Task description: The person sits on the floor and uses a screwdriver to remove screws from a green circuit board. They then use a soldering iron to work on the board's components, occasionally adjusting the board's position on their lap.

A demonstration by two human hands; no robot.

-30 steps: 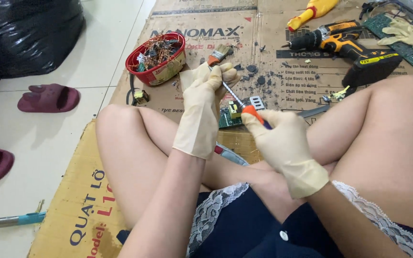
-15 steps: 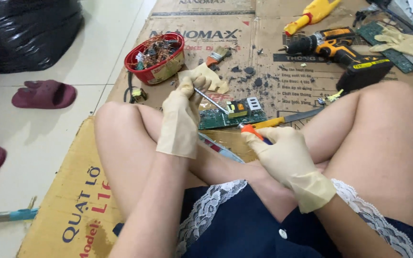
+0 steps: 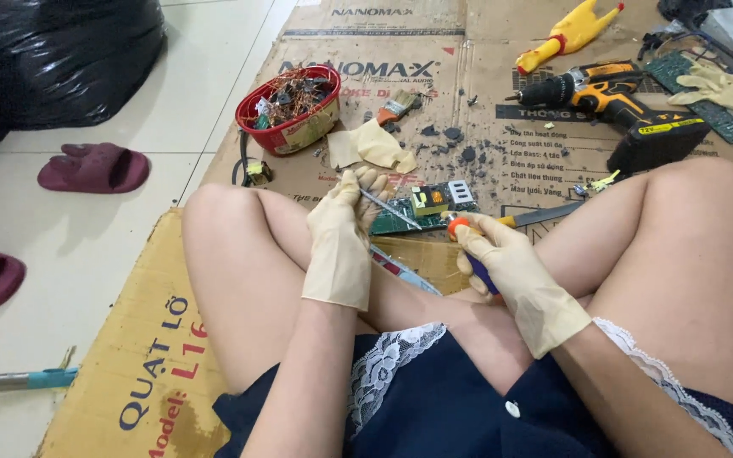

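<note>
I sit cross-legged on cardboard [image 3: 163, 356], both hands in cream rubber gloves. My left hand [image 3: 343, 222] pinches the metal shaft of a screwdriver [image 3: 390, 209] near its tip, just above a green circuit board [image 3: 422, 206] lying on the cardboard between my knees. My right hand [image 3: 502, 263] grips the screwdriver's orange and blue handle [image 3: 460, 227] low over my shin. The board carries a yellow block part and a silver finned part.
A red bowl [image 3: 290, 136] of scrap parts stands at the upper left. A loose glove [image 3: 375, 146], a small brush [image 3: 396, 107], a yellow-black cordless drill [image 3: 612, 97], a yellow rubber toy [image 3: 570, 30] and dark debris lie beyond. Slippers [image 3: 95, 167] and a black bag [image 3: 53, 51] are left.
The board went from being held up in my left hand down onto the cardboard. My left hand now pinches the screwdriver shaft, and my right hand has dropped lower with the handle.
</note>
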